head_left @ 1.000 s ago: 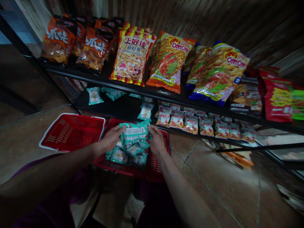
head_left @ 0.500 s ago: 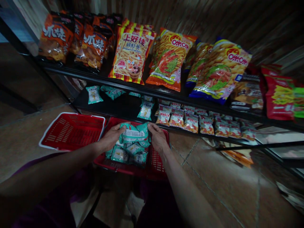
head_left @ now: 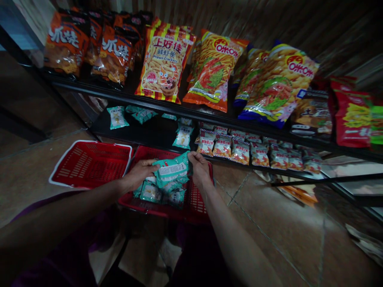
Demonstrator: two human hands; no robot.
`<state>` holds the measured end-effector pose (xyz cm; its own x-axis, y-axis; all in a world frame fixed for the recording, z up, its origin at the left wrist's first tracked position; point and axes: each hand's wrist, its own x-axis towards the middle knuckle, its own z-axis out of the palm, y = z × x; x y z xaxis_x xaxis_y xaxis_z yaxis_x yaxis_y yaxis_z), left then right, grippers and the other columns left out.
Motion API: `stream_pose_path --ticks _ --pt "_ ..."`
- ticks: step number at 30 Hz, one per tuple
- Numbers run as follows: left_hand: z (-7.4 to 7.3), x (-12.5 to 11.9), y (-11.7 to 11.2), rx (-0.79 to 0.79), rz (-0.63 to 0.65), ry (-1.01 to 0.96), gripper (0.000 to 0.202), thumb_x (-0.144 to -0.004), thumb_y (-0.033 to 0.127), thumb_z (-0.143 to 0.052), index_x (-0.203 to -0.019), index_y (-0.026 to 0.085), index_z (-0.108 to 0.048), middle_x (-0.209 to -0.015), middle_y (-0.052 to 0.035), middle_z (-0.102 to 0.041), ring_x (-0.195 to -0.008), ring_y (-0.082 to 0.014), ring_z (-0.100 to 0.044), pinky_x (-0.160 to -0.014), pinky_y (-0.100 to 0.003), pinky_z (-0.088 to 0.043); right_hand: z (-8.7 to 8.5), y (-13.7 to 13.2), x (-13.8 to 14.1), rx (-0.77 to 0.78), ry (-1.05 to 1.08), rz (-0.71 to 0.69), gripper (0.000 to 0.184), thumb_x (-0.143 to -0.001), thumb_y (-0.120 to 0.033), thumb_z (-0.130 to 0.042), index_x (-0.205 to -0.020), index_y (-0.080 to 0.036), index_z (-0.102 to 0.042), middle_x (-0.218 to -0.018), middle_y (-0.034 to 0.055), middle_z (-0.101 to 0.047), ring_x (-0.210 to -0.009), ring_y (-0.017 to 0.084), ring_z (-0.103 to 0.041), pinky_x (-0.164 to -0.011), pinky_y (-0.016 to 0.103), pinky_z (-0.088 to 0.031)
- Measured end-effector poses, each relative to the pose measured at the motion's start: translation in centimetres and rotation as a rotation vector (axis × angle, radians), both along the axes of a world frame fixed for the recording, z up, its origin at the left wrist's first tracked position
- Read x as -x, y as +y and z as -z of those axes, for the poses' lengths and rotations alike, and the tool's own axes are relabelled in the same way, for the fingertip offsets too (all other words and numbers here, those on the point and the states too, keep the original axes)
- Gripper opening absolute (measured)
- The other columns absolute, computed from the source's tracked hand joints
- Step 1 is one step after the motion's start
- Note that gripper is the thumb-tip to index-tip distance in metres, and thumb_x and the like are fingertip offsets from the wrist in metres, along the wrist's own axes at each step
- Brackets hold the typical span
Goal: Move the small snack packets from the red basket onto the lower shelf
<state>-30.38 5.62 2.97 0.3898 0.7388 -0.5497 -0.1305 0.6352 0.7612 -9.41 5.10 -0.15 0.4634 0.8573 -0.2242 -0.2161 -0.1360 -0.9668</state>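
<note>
A teal snack bag [head_left: 172, 170] is stretched between my two hands, its printed back facing up and its right end tilted higher. My left hand [head_left: 140, 173] is closed at the bag's left end, some fingertips hidden. At the upper right corner, my right hand [head_left: 198, 166] pinches the bag between thumb and fingers. Just below lies a red basket [head_left: 167, 150] holding several more teal bags [head_left: 151, 192]. The held bag partly covers those.
A second red basket with a white handle [head_left: 89, 163] stands on the floor at left. The lower shelf [head_left: 140, 133] carries a few teal bags and rows of small white-and-red bags [head_left: 240, 151]. Large snack bags [head_left: 166, 63] line the upper shelf [head_left: 119, 95].
The held bag has gone from bunched up to flatter and more tilted, its right end higher. My right hand has risen slightly. The camera view has shifted a little.
</note>
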Motion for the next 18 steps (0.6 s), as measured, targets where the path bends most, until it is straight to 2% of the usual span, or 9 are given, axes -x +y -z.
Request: stream_pose_path --ticks 8,11,16,18 --pt "0.8 0.9 0.0 -0.034 0.089 0.073 0.017 -0.064 0.025 -0.075 -0.072 0.012 -0.069 -0.073 -0.0062 -0.069 -0.065 -0.0162 -0.064 -0.068 -0.029 -0.05 0.6 0.6 -0.2 0.063 0.0 0.014 0.022 -0.051 -0.036 -0.079 -0.063 -0.022 -0.066 -0.055 -0.0061 -0.057 -0.053 0.01 -0.044 -0.052 0.024 -0.034" --pt "0.9 1.1 0.1 -0.059 0.16 0.079 0.016 -0.063 0.024 -0.076 -0.072 0.012 -0.069 -0.074 -0.0061 -0.07 -0.068 -0.0165 -0.064 -0.071 -0.03 -0.051 0.7 0.6 -0.2 0.084 -0.018 0.002 0.02 -0.051 -0.033 -0.078 -0.063 -0.021 -0.067 -0.056 -0.0058 -0.059 -0.053 0.01 -0.046 -0.054 0.024 -0.035" --pt "0.7 1.5 0.1 -0.119 0.281 0.093 0.011 -0.063 0.022 -0.075 -0.066 0.014 -0.069 -0.072 -0.004 -0.068 -0.069 -0.0161 -0.064 -0.069 -0.028 -0.053 0.2 0.6 0.0 0.115 -0.009 -0.041 0.019 -0.051 -0.032 -0.078 -0.062 -0.021 -0.068 -0.059 -0.0043 -0.062 -0.054 0.01 -0.049 -0.057 0.026 -0.038" --pt "0.7 1.5 0.0 -0.088 0.308 0.078 0.01 -0.059 0.018 -0.076 -0.061 0.014 -0.067 -0.066 -0.0027 -0.067 -0.064 -0.0156 -0.062 -0.065 -0.028 -0.053 -0.1 0.6 0.1 0.116 -0.033 -0.068 0.018 -0.051 -0.031 -0.078 -0.062 -0.02 -0.069 -0.059 -0.0037 -0.063 -0.054 0.011 -0.05 -0.058 0.027 -0.038"
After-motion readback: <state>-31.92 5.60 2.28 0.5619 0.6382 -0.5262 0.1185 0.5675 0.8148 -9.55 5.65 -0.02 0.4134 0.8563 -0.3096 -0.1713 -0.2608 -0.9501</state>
